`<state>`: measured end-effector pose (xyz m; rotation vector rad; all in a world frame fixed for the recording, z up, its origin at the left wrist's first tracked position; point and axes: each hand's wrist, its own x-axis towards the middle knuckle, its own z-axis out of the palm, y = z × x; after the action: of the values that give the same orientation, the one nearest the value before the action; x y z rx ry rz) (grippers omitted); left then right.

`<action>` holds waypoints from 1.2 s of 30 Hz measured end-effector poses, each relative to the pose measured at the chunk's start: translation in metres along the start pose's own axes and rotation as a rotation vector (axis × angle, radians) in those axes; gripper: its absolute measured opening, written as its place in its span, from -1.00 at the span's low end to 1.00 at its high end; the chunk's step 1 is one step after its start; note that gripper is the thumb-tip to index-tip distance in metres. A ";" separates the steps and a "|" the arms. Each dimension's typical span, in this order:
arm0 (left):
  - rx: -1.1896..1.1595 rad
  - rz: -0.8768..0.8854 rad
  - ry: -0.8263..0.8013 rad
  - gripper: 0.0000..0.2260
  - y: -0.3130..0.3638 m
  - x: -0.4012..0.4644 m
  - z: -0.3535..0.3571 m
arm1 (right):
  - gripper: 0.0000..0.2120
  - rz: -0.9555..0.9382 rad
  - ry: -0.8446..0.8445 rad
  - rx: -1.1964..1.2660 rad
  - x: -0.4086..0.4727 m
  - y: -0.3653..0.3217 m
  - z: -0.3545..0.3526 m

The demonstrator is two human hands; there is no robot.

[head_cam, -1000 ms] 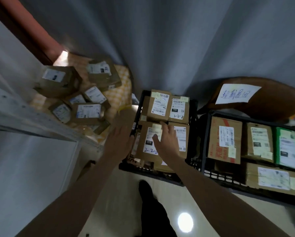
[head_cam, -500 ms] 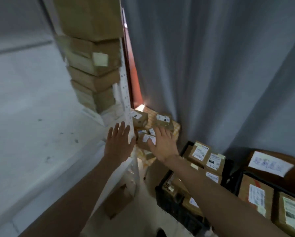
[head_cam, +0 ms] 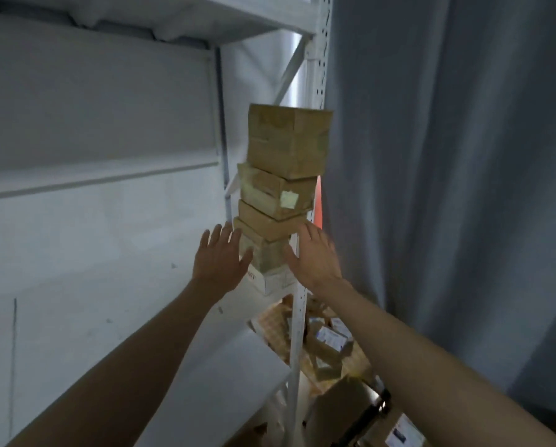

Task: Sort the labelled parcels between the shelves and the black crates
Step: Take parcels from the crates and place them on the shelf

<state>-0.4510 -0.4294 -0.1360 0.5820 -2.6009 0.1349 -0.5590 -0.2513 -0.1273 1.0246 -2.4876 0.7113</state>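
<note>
A leaning stack of several brown cardboard parcels [head_cam: 284, 175] stands at the right end of a white shelf [head_cam: 160, 317], on a white box [head_cam: 272, 280]. My left hand [head_cam: 220, 258] is raised with fingers spread, just left of the stack's lowest parcels. My right hand [head_cam: 313, 253] is also spread flat, just right of them, in front of the shelf's upright. Neither hand holds anything; whether they touch the parcels is unclear. A black crate [head_cam: 380, 404] with labelled parcels shows at the bottom right.
A white perforated shelf post [head_cam: 317, 75] runs down right of the stack. A grey curtain [head_cam: 447, 156] hangs on the right. Small labelled parcels [head_cam: 328, 341] lie on a checked cloth on the floor. An upper shelf [head_cam: 205, 17] is overhead.
My view swung up from the crates to the shelf. Both hands left the crate parcels and rose to either side of the stack's base.
</note>
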 end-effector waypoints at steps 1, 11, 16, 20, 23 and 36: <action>0.010 -0.002 0.020 -0.32 0.001 0.011 -0.009 | -0.52 -0.018 0.026 0.017 0.013 -0.003 -0.009; -0.034 -0.041 0.169 -0.46 0.052 0.139 -0.089 | -0.55 -0.080 0.190 0.043 0.142 0.029 -0.093; -0.260 -0.199 0.233 -0.43 0.090 0.195 -0.122 | -0.49 -0.089 0.222 0.144 0.199 0.045 -0.115; -0.542 -0.449 0.162 -0.29 0.103 0.237 -0.130 | -0.51 0.024 0.183 0.403 0.236 0.048 -0.121; -0.742 -0.564 0.077 -0.27 0.112 0.251 -0.129 | -0.52 0.180 0.099 0.686 0.253 0.047 -0.123; -1.127 -0.484 0.389 -0.46 0.063 0.187 -0.145 | -0.73 0.003 0.118 1.089 0.210 -0.036 -0.130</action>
<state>-0.5659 -0.4152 0.0791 0.6134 -1.6910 -1.1530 -0.6577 -0.3141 0.0935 1.2032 -1.9031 2.1507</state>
